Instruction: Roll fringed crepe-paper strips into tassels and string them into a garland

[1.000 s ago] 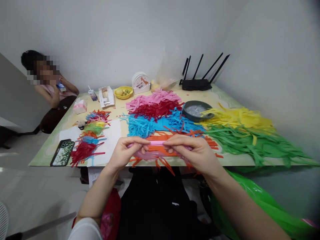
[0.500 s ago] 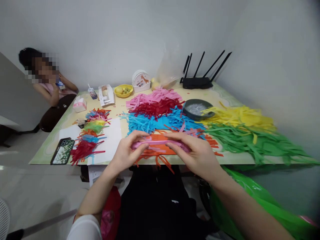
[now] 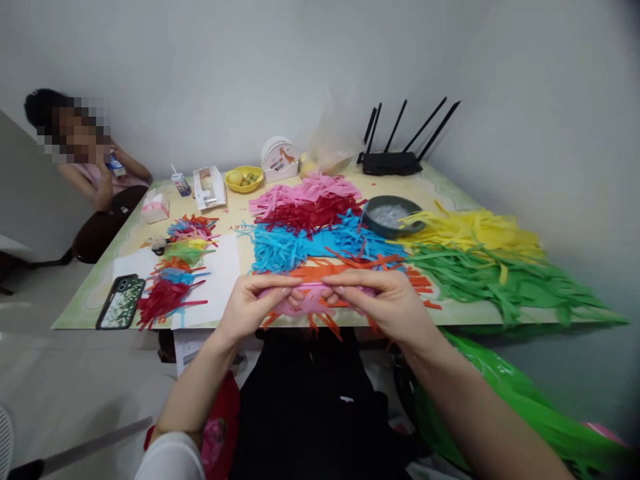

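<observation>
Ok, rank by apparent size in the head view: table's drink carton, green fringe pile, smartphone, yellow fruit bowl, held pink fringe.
1. Green fringe pile
2. Smartphone
3. Yellow fruit bowl
4. Drink carton
Pink fringe: unranked, since fingers hide part of it.

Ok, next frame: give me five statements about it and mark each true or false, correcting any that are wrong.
1. The left hand and right hand hold pink material between them. True.
2. The phone lies at the right end of the table. False: it lies near the front left corner.
3. The router stands toward the back of the table. True.
4. The yellow fringe lies to the left of the blue fringe. False: it lies to the right.
5. Fruit sits in a yellow dish. True.
</observation>
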`<state>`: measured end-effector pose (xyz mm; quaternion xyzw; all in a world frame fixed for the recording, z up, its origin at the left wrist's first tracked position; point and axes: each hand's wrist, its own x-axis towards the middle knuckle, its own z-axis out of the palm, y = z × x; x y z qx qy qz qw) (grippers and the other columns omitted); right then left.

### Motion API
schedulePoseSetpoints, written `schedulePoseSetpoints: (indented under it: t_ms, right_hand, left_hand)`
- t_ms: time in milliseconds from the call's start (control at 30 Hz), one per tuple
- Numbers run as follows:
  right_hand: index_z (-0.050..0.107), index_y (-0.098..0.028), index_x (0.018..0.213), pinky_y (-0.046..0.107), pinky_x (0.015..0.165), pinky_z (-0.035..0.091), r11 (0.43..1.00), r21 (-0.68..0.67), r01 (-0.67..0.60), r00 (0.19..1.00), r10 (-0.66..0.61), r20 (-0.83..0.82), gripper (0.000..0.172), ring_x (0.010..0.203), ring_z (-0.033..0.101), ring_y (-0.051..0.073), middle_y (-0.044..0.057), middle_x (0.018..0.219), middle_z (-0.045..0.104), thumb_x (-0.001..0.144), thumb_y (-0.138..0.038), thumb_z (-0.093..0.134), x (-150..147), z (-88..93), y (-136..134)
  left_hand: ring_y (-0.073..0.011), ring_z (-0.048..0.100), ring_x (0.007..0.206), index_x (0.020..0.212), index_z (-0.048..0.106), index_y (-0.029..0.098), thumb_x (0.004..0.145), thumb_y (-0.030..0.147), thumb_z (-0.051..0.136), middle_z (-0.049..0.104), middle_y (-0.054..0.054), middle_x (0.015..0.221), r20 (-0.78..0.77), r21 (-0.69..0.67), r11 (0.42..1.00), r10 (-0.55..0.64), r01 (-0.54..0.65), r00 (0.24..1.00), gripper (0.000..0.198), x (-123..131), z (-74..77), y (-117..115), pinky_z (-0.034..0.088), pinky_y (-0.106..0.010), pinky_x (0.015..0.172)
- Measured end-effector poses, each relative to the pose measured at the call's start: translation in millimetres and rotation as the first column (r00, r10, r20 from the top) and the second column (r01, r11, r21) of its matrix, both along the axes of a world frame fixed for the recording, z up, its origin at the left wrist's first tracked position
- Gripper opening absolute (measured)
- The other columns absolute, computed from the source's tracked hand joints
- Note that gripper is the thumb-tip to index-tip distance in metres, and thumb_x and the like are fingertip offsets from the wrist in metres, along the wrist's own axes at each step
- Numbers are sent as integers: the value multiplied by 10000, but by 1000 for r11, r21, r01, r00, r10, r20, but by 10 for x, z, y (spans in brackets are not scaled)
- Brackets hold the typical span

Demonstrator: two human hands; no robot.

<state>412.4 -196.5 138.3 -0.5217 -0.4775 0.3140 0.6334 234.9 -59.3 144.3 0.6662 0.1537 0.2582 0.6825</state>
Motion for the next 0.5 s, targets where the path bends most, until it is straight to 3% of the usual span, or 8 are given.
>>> schedulePoseSetpoints:
  t_ms: [200, 300, 367, 433, 500]
  right_hand:
    - [794, -227, 859, 247, 625, 607, 997, 24, -72, 994, 73, -79, 116, 678, 734, 166, 43, 785, 772, 809, -198, 693, 72, -81, 62]
    - [781, -213, 845, 244, 632, 598, 996, 88, -2, 992, -9, 126, 186, 692, 729, 158, 37, 782, 769, 818, -122, 622, 60, -65, 48]
    - [772, -203, 854, 249, 686, 595, 983, 183, 19, 915, -91, 394, 237, 744, 729, 157, 39, 805, 769, 813, -75, 578, 51, -30, 20]
    - [761, -194, 895, 244, 740, 589, 965, 257, -43, 766, -133, 629, 261, 793, 727, 151, 50, 851, 769, 825, -54, 553, 44, 9, -15]
    - [746, -190, 954, 238, 776, 585, 954, 272, -129, 629, -133, 766, 251, 831, 723, 146, 62, 904, 766, 860, -69, 547, 40, 33, -50]
  left_hand:
    - [-151, 704, 729, 871, 788, 185, 836, 160, 651, 752, -64, 799, 72, 52, 999, -5, 1, 997, 144, 20, -141, 46, 569, -252, 708]
    - [-171, 706, 766, 876, 774, 177, 860, 164, 606, 750, -73, 819, 21, 171, 985, -32, 28, 999, 169, -33, -110, 73, 569, -288, 736]
    - [-216, 695, 959, 858, 762, 180, 870, 166, 585, 747, -102, 1009, -75, 383, 919, -72, 95, 995, 179, -80, -24, 98, 544, -362, 883]
    - [-259, 599, 1194, 915, 748, 193, 877, 181, 585, 683, -111, 1226, -145, 595, 792, -58, 134, 988, 168, -103, 80, 114, 442, -444, 1048]
    - [-257, 554, 1256, 1035, 719, 205, 894, 216, 592, 666, -106, 1265, -172, 705, 693, -38, 150, 984, 190, -84, 158, 110, 369, -473, 1110]
